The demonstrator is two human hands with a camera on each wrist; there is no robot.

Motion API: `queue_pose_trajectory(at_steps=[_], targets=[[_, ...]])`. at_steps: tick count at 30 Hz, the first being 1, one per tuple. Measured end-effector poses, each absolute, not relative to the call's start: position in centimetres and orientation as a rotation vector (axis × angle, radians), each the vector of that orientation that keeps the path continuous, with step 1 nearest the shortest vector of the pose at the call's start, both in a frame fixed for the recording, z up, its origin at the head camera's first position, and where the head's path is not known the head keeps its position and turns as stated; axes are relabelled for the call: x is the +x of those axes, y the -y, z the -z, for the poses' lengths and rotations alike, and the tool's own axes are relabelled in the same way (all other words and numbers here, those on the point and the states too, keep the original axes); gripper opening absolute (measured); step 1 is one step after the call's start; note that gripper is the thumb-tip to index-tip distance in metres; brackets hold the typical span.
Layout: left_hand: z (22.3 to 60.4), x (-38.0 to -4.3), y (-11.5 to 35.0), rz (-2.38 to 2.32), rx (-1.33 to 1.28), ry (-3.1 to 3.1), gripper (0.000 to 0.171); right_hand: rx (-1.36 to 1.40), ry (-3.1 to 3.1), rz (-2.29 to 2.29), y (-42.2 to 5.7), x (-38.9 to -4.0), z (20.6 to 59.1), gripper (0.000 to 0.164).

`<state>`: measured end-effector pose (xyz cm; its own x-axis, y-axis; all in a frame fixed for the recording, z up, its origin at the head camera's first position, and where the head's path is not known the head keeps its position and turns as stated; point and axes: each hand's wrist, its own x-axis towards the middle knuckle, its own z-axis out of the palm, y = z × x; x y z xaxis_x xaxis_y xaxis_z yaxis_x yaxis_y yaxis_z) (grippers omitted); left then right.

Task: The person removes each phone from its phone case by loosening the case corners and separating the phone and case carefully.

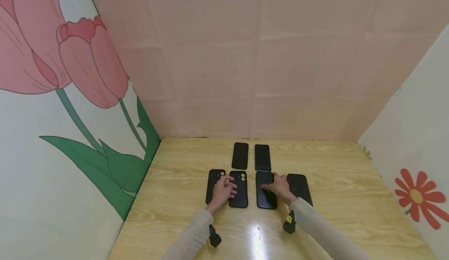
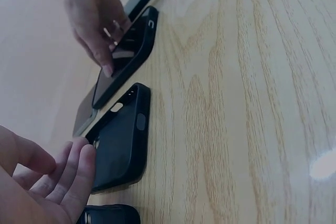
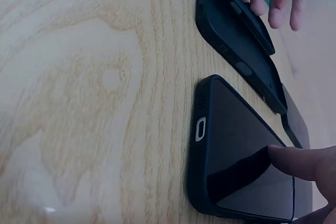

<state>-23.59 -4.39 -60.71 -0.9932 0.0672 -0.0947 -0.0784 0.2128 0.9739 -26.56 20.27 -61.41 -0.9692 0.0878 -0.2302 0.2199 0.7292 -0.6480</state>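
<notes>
In the head view my right hand (image 1: 279, 186) is at a black phone in a dark case (image 1: 267, 201), which lies flat on the table. Its thumb (image 3: 294, 161) presses on the dark screen; the other fingers are near the phone's far right edge, partly hidden. My left hand (image 1: 222, 191), fingers loosely bent, hovers over two dark phone cases and holds nothing. One case (image 1: 211, 186) is partly under that hand; the other case (image 1: 238, 197), with camera holes at its top, lies just right of it. The left wrist view shows the open inside of this case (image 2: 118, 145).
Two dark phones, a left one (image 1: 240, 156) and a right one (image 1: 262, 157), lie in a row behind. Another dark phone-shaped item (image 1: 298, 186) is right of my right hand. Walls with a pink sheet (image 1: 252, 76) and flower prints border the wooden table (image 1: 336, 197).
</notes>
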Motion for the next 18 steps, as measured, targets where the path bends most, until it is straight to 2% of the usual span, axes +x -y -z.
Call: queue_pose_trajectory(at_steps=[18], targets=[[60.39,-23.30,4.59,-1.908,-0.012,-2.344,0.026,0.368,-2.696,1.177,-20.28,-26.78,61.42,0.084]])
